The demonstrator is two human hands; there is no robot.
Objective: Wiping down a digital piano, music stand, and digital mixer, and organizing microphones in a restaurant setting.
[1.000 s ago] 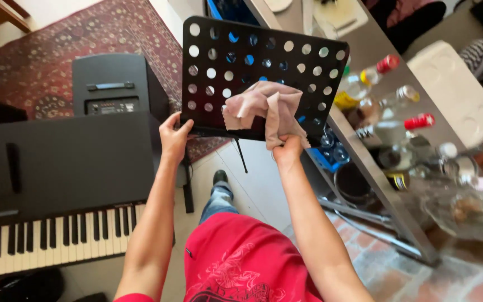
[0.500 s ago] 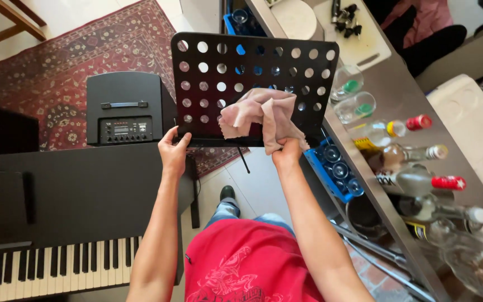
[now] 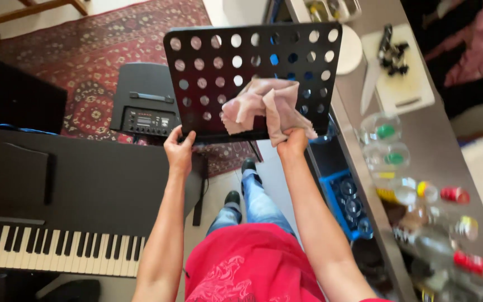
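Note:
A black perforated music stand tray [image 3: 252,56] stands tilted in front of me. My left hand [image 3: 179,151] grips its lower left lip. My right hand [image 3: 293,142] holds a crumpled pink cloth [image 3: 264,106] pressed against the tray's lower middle face. My legs in blue jeans and dark shoes show below the tray.
A black digital piano [image 3: 57,223] with white keys sits at my left. A small black amplifier [image 3: 143,106] stands on a red patterned rug [image 3: 85,50]. At my right runs a grey counter [image 3: 448,151] with several bottles [image 3: 387,134] and a cutting board [image 3: 401,72]; a blue crate [image 3: 347,201] sits below.
The view has shifted so the stand and counter sit further along in the picture. Both hands keep their hold; the cloth has stayed at the tray's lower middle.

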